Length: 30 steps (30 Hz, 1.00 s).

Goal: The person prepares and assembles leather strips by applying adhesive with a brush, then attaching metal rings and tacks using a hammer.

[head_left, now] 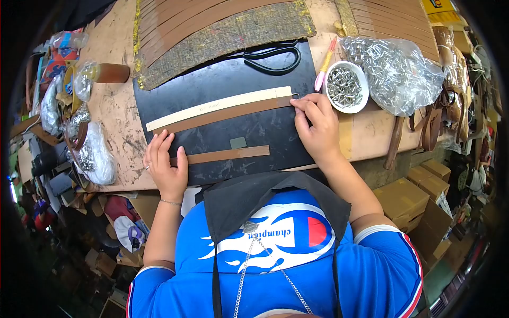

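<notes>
A long brown leather strap (228, 116) lies slightly curved across the black mat (212, 139), just below a cream strip (220, 105) with faint writing. At its right end, my right hand (318, 121) is closed with thumb and fingertips on the strap. A small metal loop (295, 96) shows beside those fingertips. My left hand (167, 165) rests with fingers apart at the strap's left end; its thumb is near a shorter brown strip (228, 155). What lies under the left palm is hidden. A small dark green piece (238, 142) sits between the two brown strips.
Right of the mat stand a white bowl of metal hardware (363, 104), a clear bag of metal loops (400, 79) and a pink-and-yellow pen-like tool (325, 66). A black looped strap (273, 59) lies behind. Cut brown strips (212, 26) are at the back, a brown jar (112, 73) left.
</notes>
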Tool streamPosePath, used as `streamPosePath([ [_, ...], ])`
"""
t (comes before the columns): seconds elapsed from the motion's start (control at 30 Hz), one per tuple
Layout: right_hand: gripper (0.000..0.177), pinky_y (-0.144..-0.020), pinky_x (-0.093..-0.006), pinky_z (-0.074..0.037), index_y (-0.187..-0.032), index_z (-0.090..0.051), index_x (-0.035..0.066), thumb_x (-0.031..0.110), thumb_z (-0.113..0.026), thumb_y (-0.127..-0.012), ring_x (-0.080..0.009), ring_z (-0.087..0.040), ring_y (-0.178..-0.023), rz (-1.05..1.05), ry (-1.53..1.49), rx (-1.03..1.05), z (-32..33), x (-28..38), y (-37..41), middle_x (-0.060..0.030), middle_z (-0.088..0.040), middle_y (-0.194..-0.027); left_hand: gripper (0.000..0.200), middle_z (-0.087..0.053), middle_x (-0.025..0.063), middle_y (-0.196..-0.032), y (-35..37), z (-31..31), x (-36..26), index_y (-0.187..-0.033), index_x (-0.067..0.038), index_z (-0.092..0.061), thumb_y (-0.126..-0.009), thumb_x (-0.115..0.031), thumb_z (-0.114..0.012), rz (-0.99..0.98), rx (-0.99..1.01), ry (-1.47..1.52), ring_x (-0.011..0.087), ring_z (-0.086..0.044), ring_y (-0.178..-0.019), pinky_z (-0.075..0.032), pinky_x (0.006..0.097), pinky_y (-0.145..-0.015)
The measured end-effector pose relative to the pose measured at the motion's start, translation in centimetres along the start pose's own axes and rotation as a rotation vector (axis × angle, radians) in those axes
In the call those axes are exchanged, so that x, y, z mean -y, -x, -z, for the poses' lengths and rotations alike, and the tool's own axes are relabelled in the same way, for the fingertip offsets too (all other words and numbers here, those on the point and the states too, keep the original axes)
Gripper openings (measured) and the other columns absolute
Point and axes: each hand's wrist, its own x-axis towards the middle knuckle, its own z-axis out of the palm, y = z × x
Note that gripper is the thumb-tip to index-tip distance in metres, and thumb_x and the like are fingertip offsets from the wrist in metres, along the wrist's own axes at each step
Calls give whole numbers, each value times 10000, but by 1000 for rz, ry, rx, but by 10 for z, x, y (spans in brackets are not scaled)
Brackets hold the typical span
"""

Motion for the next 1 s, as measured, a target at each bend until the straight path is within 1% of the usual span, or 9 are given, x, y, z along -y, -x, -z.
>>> streamPosePath([
  [0.37, 224, -766, -402, -523, -1017, -771, 70, -7, -724, -813, -280, -665, -882, 4, -5, -4, -1, 1, 0, -80, -653, -989, 355, -639, 101, -1408, 0, 1, 1, -1279, -84, -688, -928, -137, -704, 7, -8, 14, 339, -535, -1384, -329, 468, -1174],
  [0.43, 216, -769, -403, -519, -1016, -773, 71, -5, -723, -819, -278, -664, -882, -7, -10, 7, -1, 0, 0, -79, -652, -989, 381, -648, 74, -1394, 1, -2, 3, -1268, -103, -692, -893, -155, -725, -5, -37, 33, 335, -544, -1362, -341, 469, -1149],
  [1.0, 186, -768, -412, -512, -995, -764, 68, 1, -722, -827, -291, -656, -878, -1, 24, 16, 0, 2, -2, -89, -641, -981, 396, -652, 70, -1385, 0, -2, 3, -1271, -103, -691, -881, -152, -737, -12, -46, 35, 329, -550, -1350, -349, 471, -1141],
])
